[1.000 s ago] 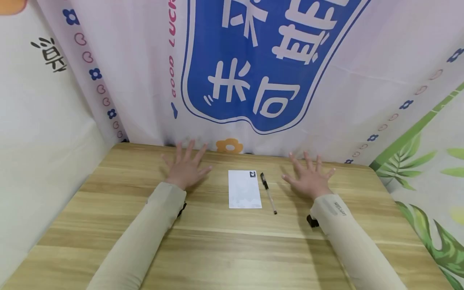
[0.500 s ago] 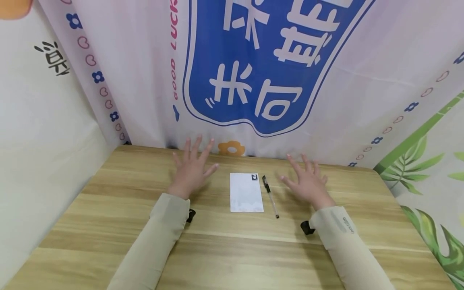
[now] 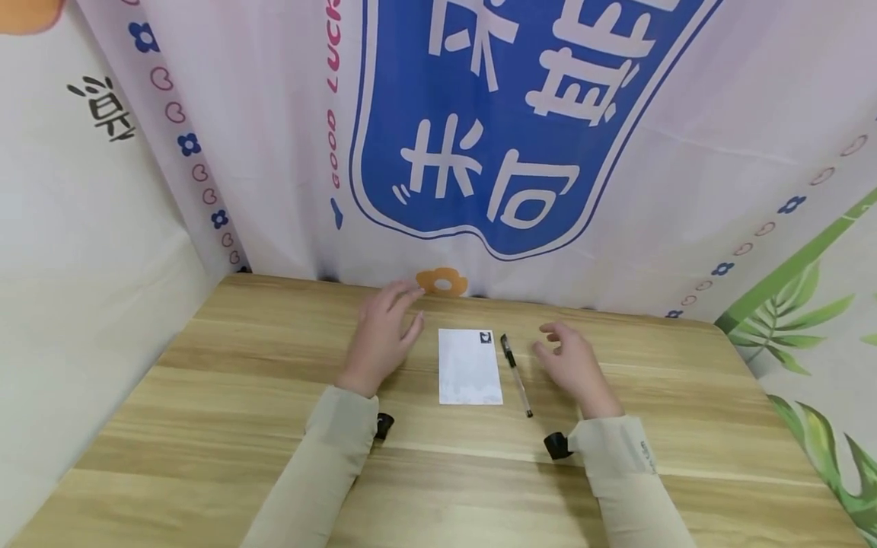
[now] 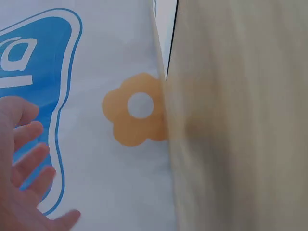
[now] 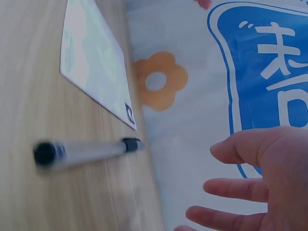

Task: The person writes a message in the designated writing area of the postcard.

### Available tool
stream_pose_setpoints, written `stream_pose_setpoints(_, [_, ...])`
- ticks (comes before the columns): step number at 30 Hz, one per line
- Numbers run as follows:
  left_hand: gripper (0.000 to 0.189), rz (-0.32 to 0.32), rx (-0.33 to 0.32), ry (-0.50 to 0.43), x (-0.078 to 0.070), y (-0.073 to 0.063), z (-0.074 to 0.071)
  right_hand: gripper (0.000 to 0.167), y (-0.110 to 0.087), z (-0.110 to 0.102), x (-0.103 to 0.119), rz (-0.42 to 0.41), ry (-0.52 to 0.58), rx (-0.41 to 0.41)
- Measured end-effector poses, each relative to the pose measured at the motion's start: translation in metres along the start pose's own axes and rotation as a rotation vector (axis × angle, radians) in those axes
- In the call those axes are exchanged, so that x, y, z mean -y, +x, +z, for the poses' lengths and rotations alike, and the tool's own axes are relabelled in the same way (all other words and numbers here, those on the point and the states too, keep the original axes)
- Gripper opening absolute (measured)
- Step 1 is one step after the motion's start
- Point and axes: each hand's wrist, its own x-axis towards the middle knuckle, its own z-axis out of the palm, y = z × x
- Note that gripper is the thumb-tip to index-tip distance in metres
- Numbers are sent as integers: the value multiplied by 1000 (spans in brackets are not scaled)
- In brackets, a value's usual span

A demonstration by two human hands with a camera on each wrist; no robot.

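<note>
A white card (image 3: 470, 367) with a small dark picture in its top right corner lies flat on the wooden table (image 3: 438, 487). Just to its right is a pen (image 3: 517, 377) with a black cap and a clear barrel. My left hand (image 3: 381, 335) is left of the card, fingers loosely bent and holding nothing. To the right of the pen, my right hand (image 3: 574, 367) has its thumb and fingers apart, also with nothing in it. In the right wrist view the pen (image 5: 91, 151) and card (image 5: 94, 57) appear left of the right hand (image 5: 260, 183).
A white curtain (image 3: 288, 190) with a blue printed panel (image 3: 479, 137) hangs along the table's back edge. Printed cloth with green leaves (image 3: 788, 304) stands at the right, and a pale cloth wall (image 3: 89, 251) at the left. Black straps show at both wrists.
Both hands have drawn inward toward the card and pen, and their spread fingers have bent and relaxed. Card and pen lie in the same places; the head view has shifted slightly.
</note>
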Motion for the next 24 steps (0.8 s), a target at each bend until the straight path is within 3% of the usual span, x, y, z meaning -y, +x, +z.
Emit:
stream_pose_setpoints(5, [34, 48, 25, -40, -2, -4, 7, 40, 0, 11, 2, -3, 8, -6])
stream_pose_setpoints(16, [33, 10, 130, -63, -6, -9, 15, 26, 0, 27, 0, 18, -23, 29])
stream_pose_setpoints(24, [32, -68, 275, -173, -16, -10, 20, 22, -3, 30, 0, 86, -41, 85])
